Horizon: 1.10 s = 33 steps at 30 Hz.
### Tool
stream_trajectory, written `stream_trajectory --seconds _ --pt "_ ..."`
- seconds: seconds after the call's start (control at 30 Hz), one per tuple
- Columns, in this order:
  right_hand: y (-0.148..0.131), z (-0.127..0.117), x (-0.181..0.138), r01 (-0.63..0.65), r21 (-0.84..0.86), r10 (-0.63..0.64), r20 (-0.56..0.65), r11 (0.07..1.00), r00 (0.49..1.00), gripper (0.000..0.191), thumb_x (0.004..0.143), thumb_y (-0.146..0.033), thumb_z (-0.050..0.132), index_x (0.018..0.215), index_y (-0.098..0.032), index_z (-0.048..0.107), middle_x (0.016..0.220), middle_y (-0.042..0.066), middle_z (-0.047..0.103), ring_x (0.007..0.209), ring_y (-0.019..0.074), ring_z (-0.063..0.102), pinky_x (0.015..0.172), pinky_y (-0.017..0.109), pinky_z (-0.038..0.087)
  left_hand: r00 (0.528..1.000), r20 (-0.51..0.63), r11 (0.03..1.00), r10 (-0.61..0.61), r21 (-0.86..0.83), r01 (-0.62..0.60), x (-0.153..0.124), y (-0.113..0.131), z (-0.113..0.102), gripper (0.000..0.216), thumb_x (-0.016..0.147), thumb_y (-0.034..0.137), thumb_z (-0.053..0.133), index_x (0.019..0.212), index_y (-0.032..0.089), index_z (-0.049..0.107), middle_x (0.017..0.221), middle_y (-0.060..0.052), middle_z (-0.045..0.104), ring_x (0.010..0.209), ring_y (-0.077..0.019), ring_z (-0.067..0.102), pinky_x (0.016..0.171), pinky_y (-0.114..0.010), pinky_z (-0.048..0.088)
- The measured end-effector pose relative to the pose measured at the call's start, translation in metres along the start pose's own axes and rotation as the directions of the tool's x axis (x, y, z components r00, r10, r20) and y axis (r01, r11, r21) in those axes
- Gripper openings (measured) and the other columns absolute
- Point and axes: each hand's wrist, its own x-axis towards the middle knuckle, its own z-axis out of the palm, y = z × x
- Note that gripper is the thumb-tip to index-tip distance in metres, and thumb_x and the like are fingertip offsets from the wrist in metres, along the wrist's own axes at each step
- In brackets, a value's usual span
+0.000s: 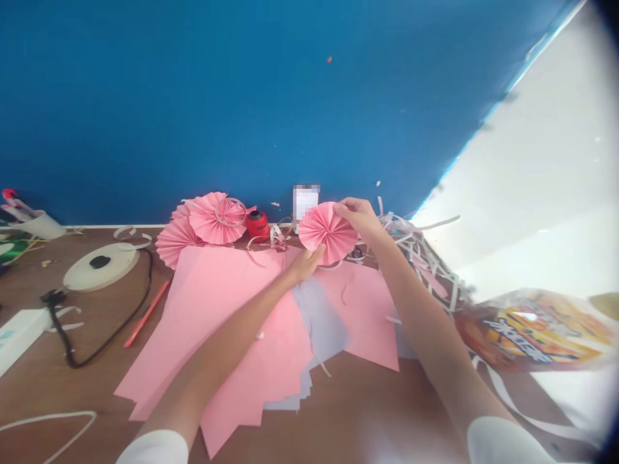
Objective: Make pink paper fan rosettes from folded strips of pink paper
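A round pleated pink paper fan (327,232) is held up between both hands near the blue wall. My left hand (309,261) pinches its lower edge from below. My right hand (360,216) grips its upper right edge with curled fingers. Under my arms lie several sheets of pink paper (227,303) and pale lilac paper (323,317) spread on the brown table. More finished pink fans (203,225) lie stacked at the back left by the wall.
A red tape roll (258,225) sits beside the fans. A white round device (99,265) with a black cable, a red pencil (146,314) and a white box (19,330) lie left. White paper strips (425,251) pile up right, next to a printed bag (536,332).
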Motion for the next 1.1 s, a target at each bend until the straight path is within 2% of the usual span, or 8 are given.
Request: stream_trajectory --seconds 0.3,0.37,0.47,0.6,0.7,0.77,0.9,1.1 --pt "-0.002 0.009 0.000 0.010 -0.013 -0.012 -0.202 1.000 0.979 0.019 0.070 -0.034 0.057 0.069 -0.015 0.063 0.065 -0.001 0.056 0.062 0.0119 0.047 0.059 0.024 0.037 0.996 -0.090 1.000 -0.005 -0.030 0.003 0.001 -0.003 0.001 0.055 0.092 0.055 0.035 0.124 0.016 0.057 0.124 -0.013 0.062 0.131 -0.0263 0.044 0.111 -0.040 0.031" --pt "-0.008 0.005 -0.001 0.004 -0.030 -0.008 -0.163 1.000 0.987 0.021 0.071 -0.032 0.054 0.076 -0.016 0.066 0.071 0.000 0.060 0.067 0.0128 0.050 0.062 0.024 0.038 0.999 -0.052 0.999 0.008 -0.043 -0.010 0.000 -0.002 0.001 0.054 0.090 0.055 0.038 0.122 0.017 0.058 0.122 -0.013 0.063 0.131 -0.0269 0.045 0.111 -0.040 0.031" --pt "-0.018 -0.004 -0.005 -0.008 -0.079 0.008 0.008 0.997 1.000 0.028 0.073 -0.036 0.055 0.086 -0.016 0.069 0.078 0.001 0.063 0.071 0.0139 0.052 0.064 0.025 0.039 0.997 0.046 0.997 0.065 -0.038 -0.063 0.000 0.000 0.001 0.051 0.089 0.055 0.041 0.118 0.017 0.060 0.123 -0.012 0.062 0.130 -0.0259 0.044 0.112 -0.039 0.028" --pt "-0.024 -0.008 -0.009 -0.028 -0.231 0.053 0.100 0.973 0.994 0.023 0.071 -0.036 0.060 0.075 -0.014 0.066 0.062 -0.002 0.052 0.060 0.0114 0.044 0.056 0.024 0.032 0.990 0.076 0.993 0.118 -0.009 -0.117 0.002 -0.002 -0.001 0.046 0.089 0.056 0.042 0.101 0.017 0.064 0.105 -0.010 0.067 0.119 -0.0254 0.053 0.107 -0.039 0.035" --pt "-0.021 -0.005 -0.008 -0.023 -0.255 0.028 0.015 0.967 0.999 0.018 0.070 -0.032 0.058 0.068 -0.015 0.062 0.057 -0.004 0.044 0.056 0.0094 0.038 0.053 0.024 0.028 1.000 0.011 1.000 0.020 0.015 -0.020 0.003 -0.009 -0.001 0.054 0.089 0.062 0.033 0.072 0.018 0.059 0.069 -0.007 0.062 0.091 -0.0253 0.062 0.092 -0.041 0.045" --pt "-0.018 -0.003 -0.005 -0.011 -0.215 0.005 -0.026 0.977 1.000 0.018 0.071 -0.033 0.058 0.067 -0.015 0.061 0.057 -0.004 0.044 0.055 0.0089 0.036 0.052 0.023 0.027 0.995 -0.083 0.999 -0.050 0.002 0.051 0.004 -0.013 -0.001 0.058 0.089 0.064 0.027 0.062 0.019 0.053 0.058 -0.005 0.054 0.078 -0.0237 0.061 0.083 -0.039 0.048" --pt "-0.014 -0.002 -0.001 0.020 -0.112 -0.028 -0.070 0.994 0.997 0.025 0.072 -0.040 0.060 0.067 -0.015 0.059 0.058 -0.003 0.048 0.054 0.0088 0.037 0.051 0.024 0.028 0.958 -0.278 0.996 -0.068 -0.068 0.051 0.007 -0.015 0.002 0.055 0.090 0.063 0.027 0.071 0.019 0.054 0.074 -0.007 0.059 0.088 -0.0221 0.060 0.087 -0.036 0.045" --pt "-0.010 0.002 -0.001 0.016 -0.008 -0.017 -0.094 1.000 0.995 0.040 0.072 -0.053 0.064 0.063 -0.017 0.051 0.056 -0.005 0.039 0.052 0.0069 0.029 0.050 0.023 0.024 0.896 -0.420 0.987 -0.143 -0.127 0.097 0.006 -0.014 0.005 0.052 0.091 0.059 0.029 0.085 0.016 0.058 0.097 -0.012 0.063 0.107 -0.0241 0.056 0.097 -0.037 0.041"
